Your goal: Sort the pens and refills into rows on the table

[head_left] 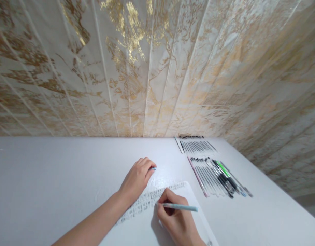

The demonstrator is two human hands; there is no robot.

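Observation:
My right hand (pixel 176 217) is closed round a light blue pen (pixel 184 207), its tip end down at the paper. Beneath that hand lies a white sheet of paper (pixel 137 232) with several rows of dark handwriting across its upper part. My left hand (pixel 139 172) rests on the table beyond the sheet's upper left, fingers curled in. A small light blue pen cap (pixel 153 168) pokes out between its thumb and fingers; the rest of it is hidden. The left forearm crosses the left side of the page.
To the right of the sheet, a row of pens and refills (pixel 211 176) lies side by side, including a green one (pixel 223 168). Farther back is another row of thin refills (pixel 198 146). The white table (pixel 44 184) meets a gold-patterned curtain (pixel 126 85) at its far edge.

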